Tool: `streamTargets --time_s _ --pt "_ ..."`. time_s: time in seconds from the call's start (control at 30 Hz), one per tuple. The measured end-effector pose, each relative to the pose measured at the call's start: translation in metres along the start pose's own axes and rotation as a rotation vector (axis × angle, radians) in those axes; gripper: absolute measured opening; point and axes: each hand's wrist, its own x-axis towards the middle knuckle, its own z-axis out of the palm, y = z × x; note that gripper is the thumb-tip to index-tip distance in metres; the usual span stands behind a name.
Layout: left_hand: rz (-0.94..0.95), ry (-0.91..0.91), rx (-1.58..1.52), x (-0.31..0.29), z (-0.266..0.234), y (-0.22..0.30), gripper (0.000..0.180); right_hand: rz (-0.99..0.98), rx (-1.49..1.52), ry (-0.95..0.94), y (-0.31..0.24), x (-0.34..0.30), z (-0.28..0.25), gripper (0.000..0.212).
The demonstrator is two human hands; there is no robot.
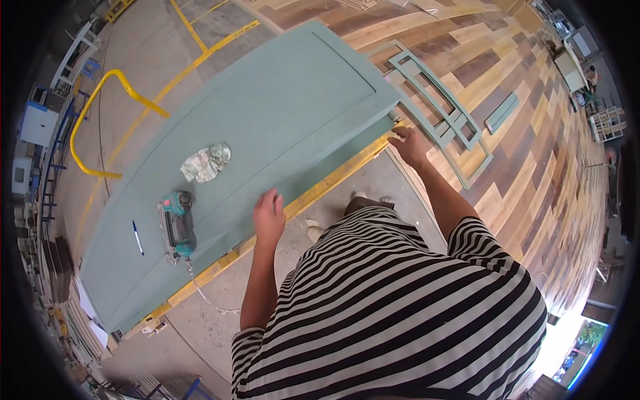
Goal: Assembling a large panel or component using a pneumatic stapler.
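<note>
The plank floor (530, 170) fills the right side, with the green frames (456, 124) lying on it near the panel's corner, apparently set down flat to keep them within reach.

The green panel (287, 113) lies flat across the bench (347, 172), whose yellow edge shows along the person's side; that support probably leaves its broad face accessible from above. A yellow rail (137, 97) stands at its far side; whether it joins the bench is hidden.

The nail gun (181, 227) rests on its side on the panel, left of the person, its hose (220, 309) dropping over the near edge, likely so the line stays off the surface.

The left hand (269, 217) is over the panel's near edge, fingers loosely bent, holding nothing. The right hand (409, 148) is at the bench edge by the panel's corner, fingers curled, perhaps to steady it; I cannot tell whether it grips.

Crumpled wrap (207, 163) sits beyond the gun, and a pen (138, 238) lies left of it.
</note>
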Motion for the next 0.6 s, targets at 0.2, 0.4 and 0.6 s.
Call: streamTargets --time_s 0.2,0.4,0.6 --pt "0.208 -0.176 0.25 0.078 0.049 0.039 0.037 -0.033 -0.11 -0.016 -0.01 0.055 -0.017 0.046" --pt "0.301 -0.263 0.412 0.139 0.128 0.086 0.047 -0.222 -0.193 -0.071 0.044 0.124 -0.024 0.048" --pt "0.224 -0.344 0.543 0.178 0.179 0.12 0.054 -0.473 -0.066 0.016 0.079 0.145 -0.001 0.044"
